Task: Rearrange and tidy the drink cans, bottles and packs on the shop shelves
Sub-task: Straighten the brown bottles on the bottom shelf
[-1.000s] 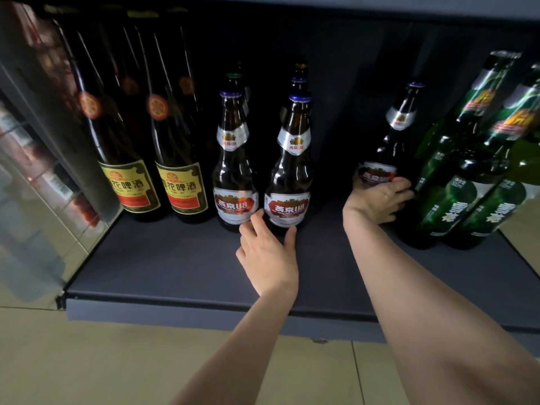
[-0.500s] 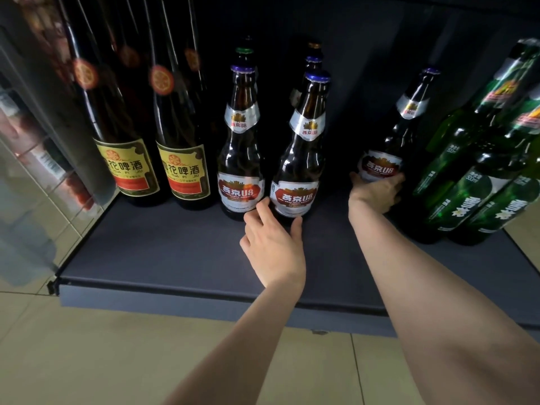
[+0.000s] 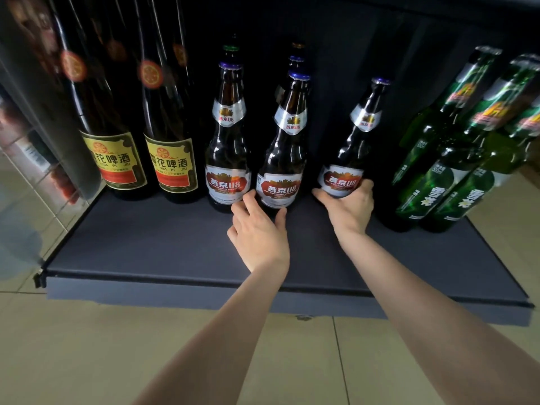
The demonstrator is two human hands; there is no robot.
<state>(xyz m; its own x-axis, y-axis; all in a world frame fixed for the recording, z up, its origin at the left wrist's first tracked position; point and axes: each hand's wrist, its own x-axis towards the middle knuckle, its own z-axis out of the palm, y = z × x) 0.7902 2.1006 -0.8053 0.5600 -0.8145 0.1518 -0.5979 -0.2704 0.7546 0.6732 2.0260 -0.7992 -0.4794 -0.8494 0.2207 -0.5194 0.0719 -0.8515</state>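
Observation:
Three brown beer bottles with red-and-silver labels stand on the dark bottom shelf (image 3: 163, 247). My right hand (image 3: 349, 206) grips the base of the rightmost brown bottle (image 3: 353, 141), which stands apart from the others. My left hand (image 3: 258, 232) rests at the foot of the middle brown bottle (image 3: 285, 159), fingers and thumb spread on either side of its base. The left brown bottle (image 3: 228, 147) stands close beside it. More caps show behind these two.
Two tall dark bottles with yellow labels (image 3: 117, 159) (image 3: 171, 165) stand at the left. Green bottles (image 3: 438, 176) cluster at the right, close to my right hand. A glass or metal panel (image 3: 43, 127) borders the shelf's left side. Tiled floor (image 3: 87, 346) lies below.
My right hand has drawn the rightmost brown bottle forward and leftward, away from the green bottles. My left hand stayed at the middle bottle's base. The camera has moved closer.

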